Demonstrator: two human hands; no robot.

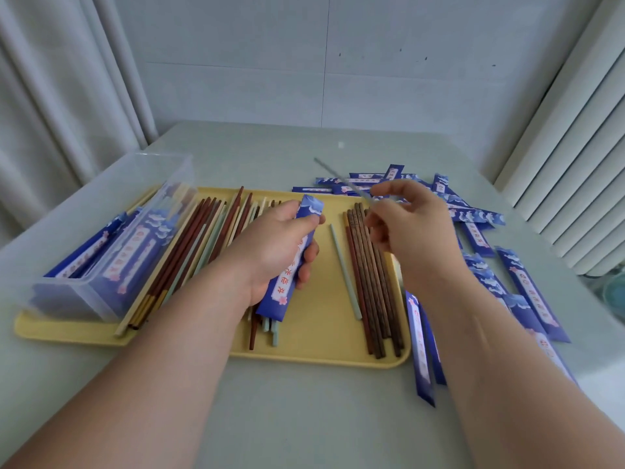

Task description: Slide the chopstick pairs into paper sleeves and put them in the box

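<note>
Gripping a sleeve (284,285) in left grip (274,245), pinching one chopstick (341,179) in right grip (412,228); some packed in box (84,292), many loose.

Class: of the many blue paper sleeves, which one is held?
The sleeve gripped by the left hand above the yellow tray; the rest lie on the table or in the box.
</note>
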